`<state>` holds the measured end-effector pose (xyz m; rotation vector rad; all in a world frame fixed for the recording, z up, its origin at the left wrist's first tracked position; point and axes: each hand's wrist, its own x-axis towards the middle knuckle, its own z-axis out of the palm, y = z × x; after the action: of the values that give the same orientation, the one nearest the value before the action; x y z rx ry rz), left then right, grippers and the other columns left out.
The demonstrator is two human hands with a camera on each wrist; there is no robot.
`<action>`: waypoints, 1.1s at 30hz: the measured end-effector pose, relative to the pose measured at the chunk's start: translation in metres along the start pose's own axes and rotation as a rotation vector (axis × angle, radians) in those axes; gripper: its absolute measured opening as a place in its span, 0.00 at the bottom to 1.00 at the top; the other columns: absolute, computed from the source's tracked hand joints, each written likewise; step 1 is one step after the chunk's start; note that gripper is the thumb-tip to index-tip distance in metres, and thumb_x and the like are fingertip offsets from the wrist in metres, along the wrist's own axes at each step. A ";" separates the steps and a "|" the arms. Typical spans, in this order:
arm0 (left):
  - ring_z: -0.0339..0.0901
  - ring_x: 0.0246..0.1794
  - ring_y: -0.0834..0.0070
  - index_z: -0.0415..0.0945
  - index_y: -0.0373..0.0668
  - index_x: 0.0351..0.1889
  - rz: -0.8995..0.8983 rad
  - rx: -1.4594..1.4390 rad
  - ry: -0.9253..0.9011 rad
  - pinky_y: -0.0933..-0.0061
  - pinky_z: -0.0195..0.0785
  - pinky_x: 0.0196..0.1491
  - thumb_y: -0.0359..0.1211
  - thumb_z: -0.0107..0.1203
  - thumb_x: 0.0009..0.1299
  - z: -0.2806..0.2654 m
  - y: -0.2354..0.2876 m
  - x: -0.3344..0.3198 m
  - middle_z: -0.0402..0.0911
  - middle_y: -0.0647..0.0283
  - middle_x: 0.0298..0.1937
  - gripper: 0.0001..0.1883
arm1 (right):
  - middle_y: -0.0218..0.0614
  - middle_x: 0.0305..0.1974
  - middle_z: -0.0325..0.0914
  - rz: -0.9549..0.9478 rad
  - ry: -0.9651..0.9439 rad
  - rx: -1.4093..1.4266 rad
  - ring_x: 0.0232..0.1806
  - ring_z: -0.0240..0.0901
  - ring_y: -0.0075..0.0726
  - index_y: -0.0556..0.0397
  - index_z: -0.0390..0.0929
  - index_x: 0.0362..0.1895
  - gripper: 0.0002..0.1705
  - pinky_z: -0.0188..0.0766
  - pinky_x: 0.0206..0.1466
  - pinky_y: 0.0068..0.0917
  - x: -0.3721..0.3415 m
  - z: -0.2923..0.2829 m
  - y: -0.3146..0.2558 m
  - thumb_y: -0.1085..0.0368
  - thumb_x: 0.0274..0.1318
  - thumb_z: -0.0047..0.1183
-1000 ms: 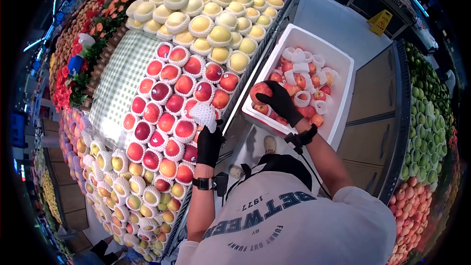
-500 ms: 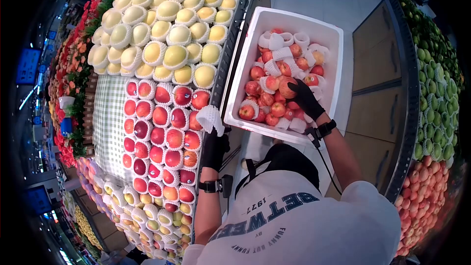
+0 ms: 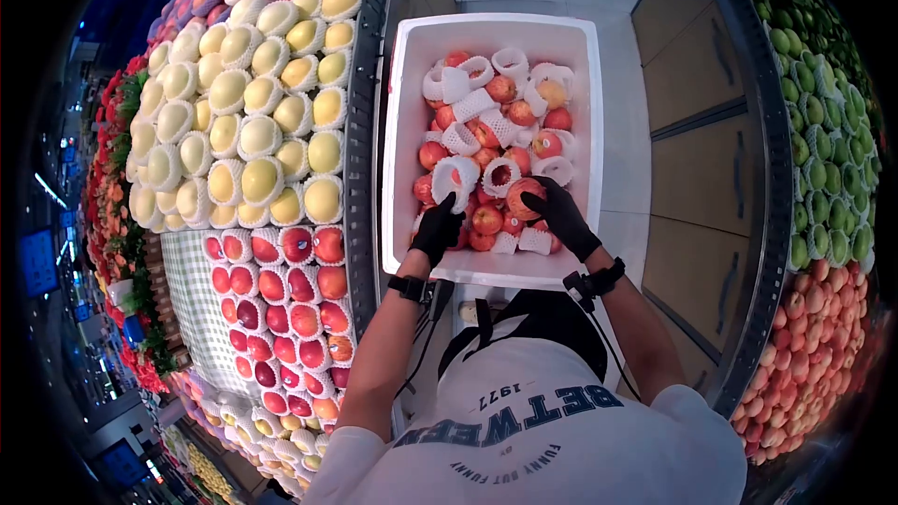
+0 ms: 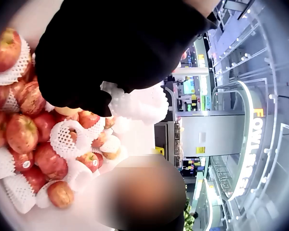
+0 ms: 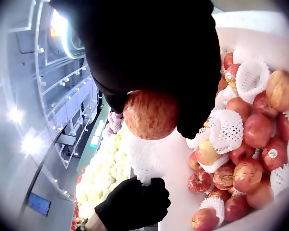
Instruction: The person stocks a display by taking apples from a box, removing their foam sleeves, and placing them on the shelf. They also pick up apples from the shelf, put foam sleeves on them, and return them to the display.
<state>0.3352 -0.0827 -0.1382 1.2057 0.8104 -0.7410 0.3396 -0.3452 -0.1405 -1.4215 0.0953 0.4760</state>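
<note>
Over the white foam box (image 3: 396, 131), my black-gloved left hand (image 3: 437, 229) pinches a white foam net sleeve (image 3: 455, 180), its round mouth showing from above. To its right my gloved right hand (image 3: 561, 215) grips a red apple (image 3: 527, 198). In the right wrist view that apple (image 5: 151, 115) sits between thumb and fingers, with the sleeve (image 5: 145, 161) and the left hand (image 5: 135, 204) just below it. Beneath both hands lie several loose red apples (image 3: 486, 219) and more foam sleeves (image 3: 473, 105). The left hand's back hides most of its fingers in the left wrist view.
On the left a stand bears red apples in foam nets (image 3: 304, 320), pale yellow fruit (image 3: 262, 180) and a checked cloth (image 3: 192, 304). Cabinets (image 3: 697, 159) with green fruit (image 3: 832, 168) and peach-coloured fruit (image 3: 795, 355) stand right.
The view has swung right, toward the box. My left hand has moved from beside the apple display to over the box, bringing the foam sleeve near the apple that my right hand holds.
</note>
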 end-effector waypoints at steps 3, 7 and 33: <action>0.60 0.15 0.82 0.72 0.42 0.42 0.035 -0.097 -0.050 0.80 0.54 0.19 0.64 0.48 0.66 0.010 0.040 0.013 0.67 0.72 0.20 0.31 | 0.40 0.51 0.73 0.049 0.031 -0.006 0.52 0.72 0.30 0.57 0.65 0.61 0.33 0.75 0.49 0.26 -0.007 -0.012 0.001 0.54 0.56 0.61; 0.67 0.21 0.80 0.70 0.39 0.53 0.114 -0.094 0.044 0.81 0.64 0.26 0.68 0.43 0.65 0.014 0.045 0.016 0.73 0.66 0.29 0.40 | 0.41 0.51 0.73 0.133 0.015 0.056 0.52 0.72 0.32 0.57 0.64 0.62 0.35 0.74 0.51 0.28 -0.015 -0.021 -0.014 0.53 0.56 0.60; 0.65 0.23 0.81 0.68 0.35 0.57 0.247 -0.311 0.279 0.81 0.60 0.29 0.53 0.31 0.78 -0.041 -0.053 -0.104 0.71 0.67 0.26 0.30 | 0.48 0.48 0.72 -0.551 -0.027 -0.981 0.46 0.73 0.55 0.53 0.65 0.61 0.39 0.71 0.50 0.46 0.255 0.109 0.019 0.59 0.41 0.64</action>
<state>0.2306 -0.0463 -0.0831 1.1119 0.9464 -0.2353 0.5397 -0.1728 -0.2275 -2.2896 -0.6191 0.0522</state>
